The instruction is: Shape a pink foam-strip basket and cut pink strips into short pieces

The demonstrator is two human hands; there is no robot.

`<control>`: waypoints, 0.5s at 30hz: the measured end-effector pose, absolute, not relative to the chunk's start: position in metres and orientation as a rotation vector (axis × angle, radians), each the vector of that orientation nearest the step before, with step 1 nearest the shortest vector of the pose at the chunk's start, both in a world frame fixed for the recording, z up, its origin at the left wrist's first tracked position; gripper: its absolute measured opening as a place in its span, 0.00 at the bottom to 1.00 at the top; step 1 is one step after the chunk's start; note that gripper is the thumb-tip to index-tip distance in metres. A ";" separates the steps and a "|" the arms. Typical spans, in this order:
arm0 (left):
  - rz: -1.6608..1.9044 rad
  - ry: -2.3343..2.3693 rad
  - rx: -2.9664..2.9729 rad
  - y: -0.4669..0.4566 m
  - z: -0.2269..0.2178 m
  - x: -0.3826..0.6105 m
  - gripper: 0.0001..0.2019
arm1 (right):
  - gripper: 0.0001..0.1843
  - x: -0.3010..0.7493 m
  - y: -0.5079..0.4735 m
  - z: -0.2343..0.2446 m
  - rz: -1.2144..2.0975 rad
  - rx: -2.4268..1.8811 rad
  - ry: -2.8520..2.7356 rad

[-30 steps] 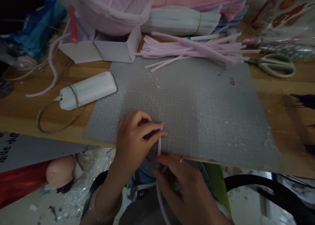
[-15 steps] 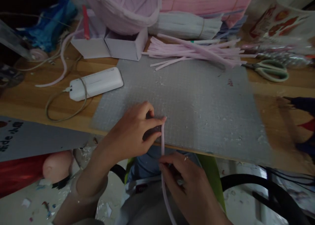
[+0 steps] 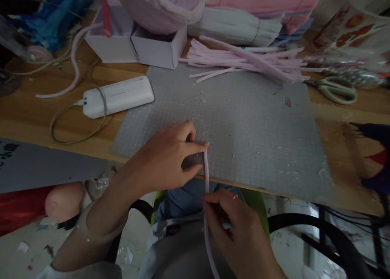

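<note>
My left hand [image 3: 169,159] pinches the top end of a pale pink pipe cleaner [image 3: 206,177] at the near edge of a grey mat [image 3: 243,120]. The pipe cleaner runs straight down off the table edge. My right hand [image 3: 237,234] grips it lower down, below the edge, and the rest trails on past the hand toward my lap. A ring shows on a right-hand finger.
A loose heap of pink pipe cleaners [image 3: 243,59] lies at the mat's far edge, with bundled white and pink stock behind. Scissors [image 3: 335,88] lie at the right. A white power bank [image 3: 118,96] with a cable sits at the left, near white boxes [image 3: 137,47].
Both hands have stayed on the pipe cleaner; the stretch between them looks longer and straighter, and the view has shifted slightly so the table sits higher.
</note>
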State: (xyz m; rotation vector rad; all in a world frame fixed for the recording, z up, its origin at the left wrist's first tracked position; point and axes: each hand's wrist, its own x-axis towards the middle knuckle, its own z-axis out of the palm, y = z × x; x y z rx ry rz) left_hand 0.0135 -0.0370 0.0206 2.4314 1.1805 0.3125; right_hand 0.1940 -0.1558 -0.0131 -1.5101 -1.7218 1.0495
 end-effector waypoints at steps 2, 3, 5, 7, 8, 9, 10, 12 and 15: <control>0.321 1.196 2.439 -0.036 0.020 0.014 0.18 | 0.09 0.191 -0.155 -0.012 1.089 -1.506 -1.720; 0.325 1.200 2.443 -0.035 0.020 0.014 0.18 | 0.09 0.190 -0.154 -0.011 1.105 -1.504 -1.718; 0.326 1.204 2.441 -0.034 0.021 0.013 0.18 | 0.09 0.190 -0.153 -0.008 1.139 -1.509 -1.724; 0.305 1.195 2.434 -0.032 0.021 0.012 0.19 | 0.09 0.189 -0.152 -0.006 1.161 -1.524 -1.736; 0.295 1.190 2.427 -0.032 0.022 0.012 0.19 | 0.09 0.189 -0.151 -0.005 1.168 -1.532 -1.743; 0.288 1.188 2.419 -0.031 0.022 0.012 0.20 | 0.09 0.189 -0.151 -0.004 1.176 -1.540 -1.752; 0.285 1.189 2.410 -0.031 0.022 0.013 0.20 | 0.09 0.189 -0.151 -0.004 1.173 -1.543 -1.758; 0.302 1.203 2.394 -0.032 0.022 0.014 0.20 | 0.09 0.188 -0.151 -0.005 1.161 -1.538 -1.764; 0.326 1.238 2.388 -0.034 0.022 0.016 0.20 | 0.09 0.187 -0.151 -0.006 1.159 -1.534 -1.761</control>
